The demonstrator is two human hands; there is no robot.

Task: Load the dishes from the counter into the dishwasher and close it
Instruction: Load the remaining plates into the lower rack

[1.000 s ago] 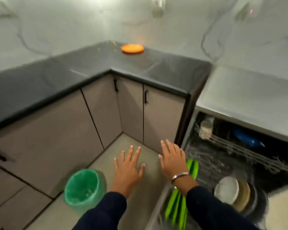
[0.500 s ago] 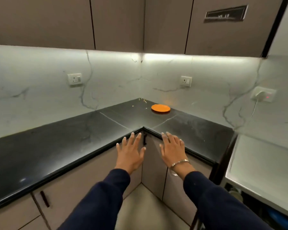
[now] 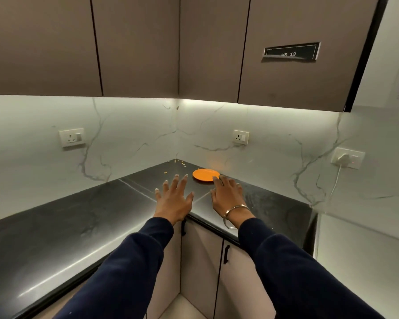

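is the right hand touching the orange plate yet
Cannot tell: in the head view the right hand's fingertips overlap the orange plate's near rim, with no clear contact or gap.

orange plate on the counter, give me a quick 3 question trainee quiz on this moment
1. True or false: the left hand grips the plate.
2. Which hand reaches nearest the plate? A) left B) right C) neither is in view
3. Fill in: the crumbs lie on the ____ behind the plate.

Key: 1. False, its fingers are spread and hold nothing. 2. B, the right hand has fingertips at the plate's near rim; contact cannot be told. 3. Counter.
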